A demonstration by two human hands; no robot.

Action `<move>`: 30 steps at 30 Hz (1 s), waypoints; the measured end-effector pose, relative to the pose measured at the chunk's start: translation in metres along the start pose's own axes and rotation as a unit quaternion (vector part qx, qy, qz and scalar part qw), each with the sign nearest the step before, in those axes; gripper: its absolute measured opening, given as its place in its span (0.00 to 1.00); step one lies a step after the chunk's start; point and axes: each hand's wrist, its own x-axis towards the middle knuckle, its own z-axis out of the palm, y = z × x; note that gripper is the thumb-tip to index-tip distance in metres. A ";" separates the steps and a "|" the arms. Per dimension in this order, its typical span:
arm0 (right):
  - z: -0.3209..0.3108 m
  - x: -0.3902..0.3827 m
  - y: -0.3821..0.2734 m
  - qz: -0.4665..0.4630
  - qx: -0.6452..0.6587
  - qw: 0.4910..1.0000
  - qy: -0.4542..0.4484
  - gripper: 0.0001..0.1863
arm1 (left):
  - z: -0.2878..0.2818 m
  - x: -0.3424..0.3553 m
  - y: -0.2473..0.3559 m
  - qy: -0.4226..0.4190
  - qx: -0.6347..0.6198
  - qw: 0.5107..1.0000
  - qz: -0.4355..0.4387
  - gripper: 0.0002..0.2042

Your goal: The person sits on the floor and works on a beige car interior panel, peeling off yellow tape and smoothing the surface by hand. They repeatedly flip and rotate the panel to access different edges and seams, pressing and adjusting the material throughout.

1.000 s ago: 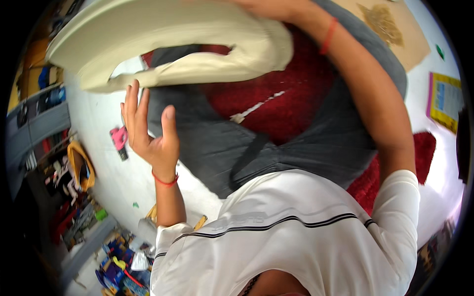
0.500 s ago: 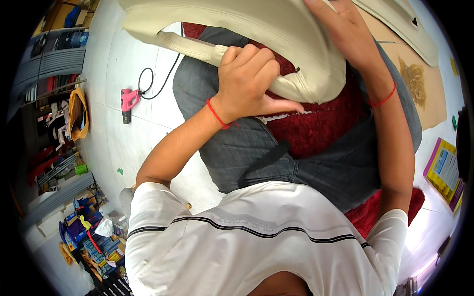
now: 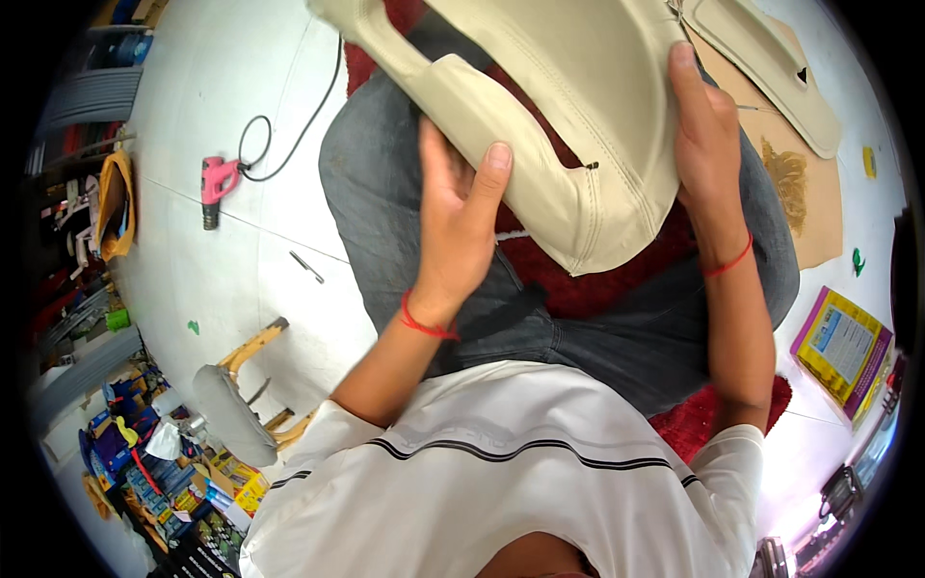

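Note:
A cream, leather-like trim panel (image 3: 617,106) with double-stitched seams and a long slot lies tilted over my lap. At its near-left edge my left hand (image 3: 455,222) holds it, thumb on the upper face and fingers partly hidden behind. Along the right edge, my right hand (image 3: 708,144) grips it with the thumb on top; its other fingers are mostly hidden underneath. A small dark piece (image 3: 592,165) shows at the near end of the slot. The far end of the panel runs out of the picture.
A similar cream panel (image 3: 771,67) lies on cardboard (image 3: 819,236) at the right. On the left floor are a pink heat gun (image 3: 220,183) with its cord, a thin metal rod (image 3: 306,267) and a low grey-seated stool (image 3: 231,414). A yellow-purple packet (image 3: 867,361) lies at the right.
The panel has turned and come nearer, showing more of its stitched face. My left hand has gone from a closed grip over its bar to the near-left edge; my right thumb now lies on the right edge.

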 end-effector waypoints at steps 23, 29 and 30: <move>0.057 -0.145 -0.036 -0.268 -0.189 0.945 0.007 0.20 | -0.014 0.063 -0.021 -0.039 -0.330 0.930 -0.160 0.52; 0.111 -0.182 -0.026 -0.340 0.004 0.928 -0.153 0.31 | -0.021 0.074 -0.036 -0.100 -0.387 0.901 -0.168 0.51; 0.114 -0.186 -0.023 -0.351 0.018 0.921 -0.168 0.31 | -0.020 0.075 -0.038 -0.113 -0.389 0.898 -0.174 0.51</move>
